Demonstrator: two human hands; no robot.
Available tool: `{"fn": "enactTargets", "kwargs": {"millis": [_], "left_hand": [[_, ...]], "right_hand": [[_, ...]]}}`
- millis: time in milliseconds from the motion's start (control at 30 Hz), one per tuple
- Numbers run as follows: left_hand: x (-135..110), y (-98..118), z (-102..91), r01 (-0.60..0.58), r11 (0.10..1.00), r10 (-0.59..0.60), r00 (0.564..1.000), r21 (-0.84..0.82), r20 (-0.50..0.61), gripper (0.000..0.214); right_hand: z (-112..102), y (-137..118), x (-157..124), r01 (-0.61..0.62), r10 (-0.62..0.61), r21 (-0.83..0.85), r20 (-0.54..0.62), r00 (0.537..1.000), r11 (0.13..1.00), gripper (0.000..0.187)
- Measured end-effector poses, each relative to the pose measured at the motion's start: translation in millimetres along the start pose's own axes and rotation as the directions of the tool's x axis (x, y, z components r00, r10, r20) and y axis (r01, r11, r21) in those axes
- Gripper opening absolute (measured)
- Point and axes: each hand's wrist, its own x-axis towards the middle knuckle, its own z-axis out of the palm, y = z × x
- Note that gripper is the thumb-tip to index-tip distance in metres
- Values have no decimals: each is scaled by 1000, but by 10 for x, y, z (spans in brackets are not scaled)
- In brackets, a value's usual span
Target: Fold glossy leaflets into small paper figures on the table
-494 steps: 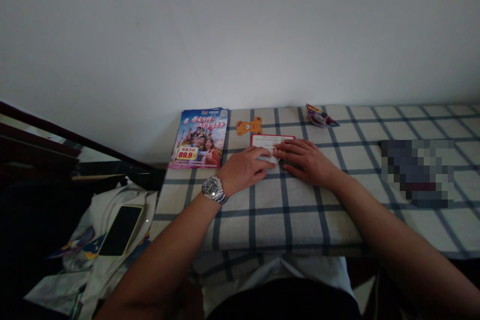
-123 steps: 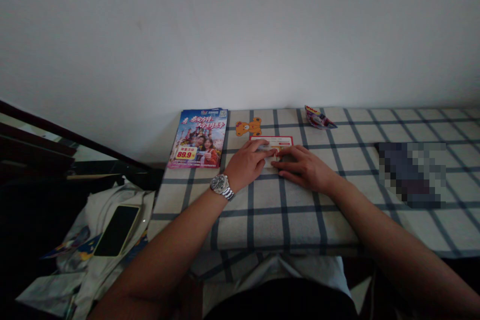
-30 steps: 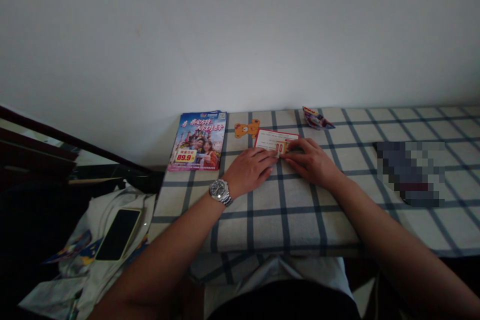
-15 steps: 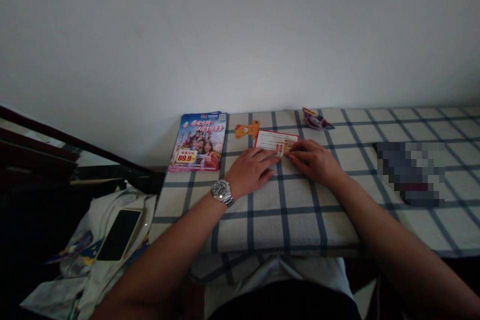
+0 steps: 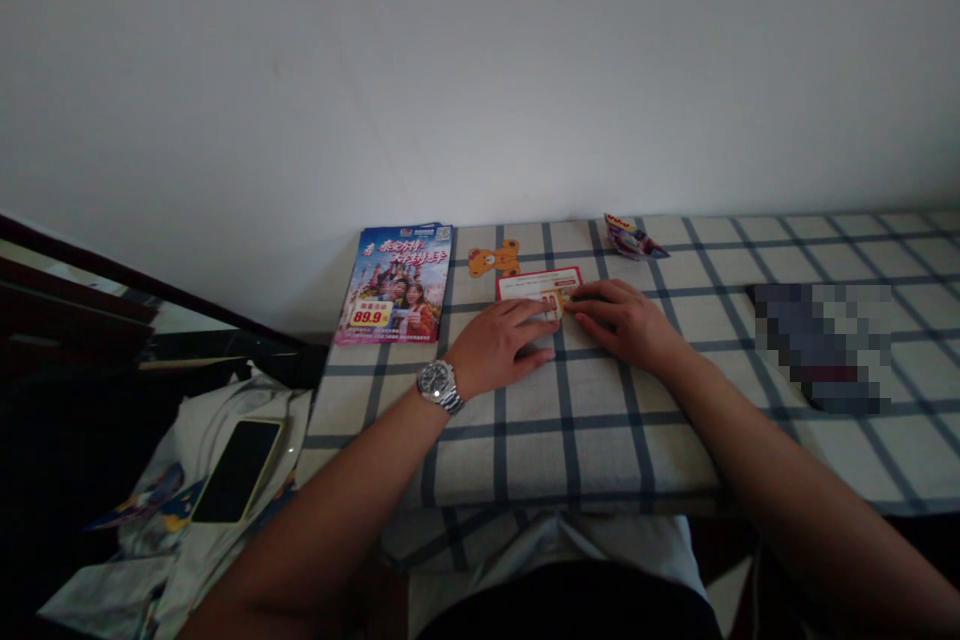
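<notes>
A white flyer (image 5: 539, 279) with a red border lies on the checked cloth between my two hands. Its near right corner shows a yellowish part with red figures. My left hand (image 5: 495, 345), with a silver watch on the wrist, rests over the flyer's near left part, fingers stretched out and thumb apart. The fingers of my right hand (image 5: 619, 320) pinch together at the flyer's right edge. My fingers hide the near edge of the paper. Just beyond it is a brown cartoon bear (image 5: 493, 258), flat on the cloth.
A stack of colourful flyers (image 5: 396, 285) is at the table's left end. A folded colourful paper piece (image 5: 631, 238) stands near the wall. A dark blurred-out object (image 5: 810, 345) lies to the right. Below left, a phone (image 5: 238, 470) rests on a pale bag (image 5: 169, 570).
The flyer has turned slightly and shifted left, now angled upward to the right. My right hand has moved slightly left with it; my left hand has barely moved.
</notes>
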Motion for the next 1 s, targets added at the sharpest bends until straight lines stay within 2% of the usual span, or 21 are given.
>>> {"fn": "enactTargets", "kwargs": {"millis": [300,533,767,1000], "left_hand": [[13,83,-7,8,1000,-8,1000,6,16,43],[16,73,-17,3,999,-3,1000,-44,2,36],[13,54,9,7,999,-7,1000,-46,-8,37],[0,27,32,-6,998,5,1000,-58,-15,35]], "right_hand": [[34,-47,39,-95,95,17,-36,995,995,17],[77,-65,47,-72,71,-3,-64,995,997,12],[114,-99,59,-107,102,-58,-82,991,993,7],[116,-151,63,-100,94,-102,-63,994,990,5]]}}
